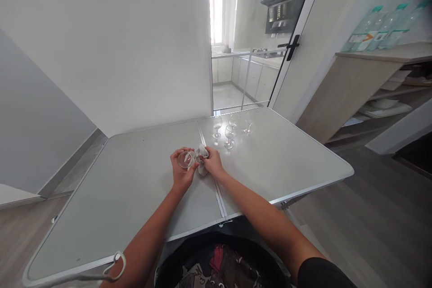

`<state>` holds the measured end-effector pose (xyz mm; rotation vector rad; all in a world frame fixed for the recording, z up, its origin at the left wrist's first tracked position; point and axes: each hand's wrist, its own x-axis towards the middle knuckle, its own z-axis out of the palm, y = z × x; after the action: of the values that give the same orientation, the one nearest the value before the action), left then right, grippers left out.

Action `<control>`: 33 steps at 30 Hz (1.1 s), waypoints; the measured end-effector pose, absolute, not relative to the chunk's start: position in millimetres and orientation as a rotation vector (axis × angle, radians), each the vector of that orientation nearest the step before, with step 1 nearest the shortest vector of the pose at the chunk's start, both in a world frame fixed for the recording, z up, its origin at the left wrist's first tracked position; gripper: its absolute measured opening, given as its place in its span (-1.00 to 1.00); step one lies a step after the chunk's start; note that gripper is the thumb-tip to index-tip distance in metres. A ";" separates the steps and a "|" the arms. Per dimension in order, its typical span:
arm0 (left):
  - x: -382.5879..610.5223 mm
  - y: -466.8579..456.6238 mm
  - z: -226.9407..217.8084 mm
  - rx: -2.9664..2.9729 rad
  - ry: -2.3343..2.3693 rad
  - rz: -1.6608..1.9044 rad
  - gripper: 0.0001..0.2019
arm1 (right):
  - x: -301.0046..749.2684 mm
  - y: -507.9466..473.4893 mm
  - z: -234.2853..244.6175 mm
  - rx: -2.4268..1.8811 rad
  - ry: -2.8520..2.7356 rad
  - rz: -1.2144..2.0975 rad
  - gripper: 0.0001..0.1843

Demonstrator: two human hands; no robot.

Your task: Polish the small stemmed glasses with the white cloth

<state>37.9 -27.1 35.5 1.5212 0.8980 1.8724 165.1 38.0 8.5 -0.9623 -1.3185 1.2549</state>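
My left hand [182, 170] is wrapped round the bowl of a clear stemmed glass [185, 159], which lies tilted with its rim toward the left. My right hand [213, 162] is closed on a crumpled white cloth [202, 150], pressed against the foot end of that glass. Part of the cloth hangs below my fingers, and the stem is mostly hidden by it. Just beyond my right hand, several similar clear glasses stand upright on the table, the nearest glass [229, 137] in front of another glass [217, 127] to its left.
The pale folding table [135, 207] has a metal-edged seam down its middle. A white wall rises behind it, beside a glass door [249, 31] with a black handle. Several water bottles [378, 31] stand on a wooden shelf unit [364, 85] at right. A looped metal piece [116, 265] is at front left.
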 end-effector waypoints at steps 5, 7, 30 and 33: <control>34.8 -28.8 40.0 1.425 1.028 1.979 -0.37 | 177.7 34.7 18.8 -1.039 -1.516 0.834 -0.85; 33.1 -29.6 41.0 1.408 1.108 1.994 -0.37 | 179.4 34.5 21.5 -1.055 -1.564 0.801 -0.91; 32.5 -29.4 33.1 1.539 1.110 1.930 -0.30 | 176.0 14.5 33.3 -0.985 -2.244 0.638 -0.73; 34.6 -28.4 31.2 1.528 1.022 1.900 -0.30 | 176.9 15.5 32.7 -1.063 -2.316 0.486 -0.75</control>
<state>34.6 -28.4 31.2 1.5285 1.0222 1.8999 176.9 15.5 32.7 -1.0632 -2.3157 0.4861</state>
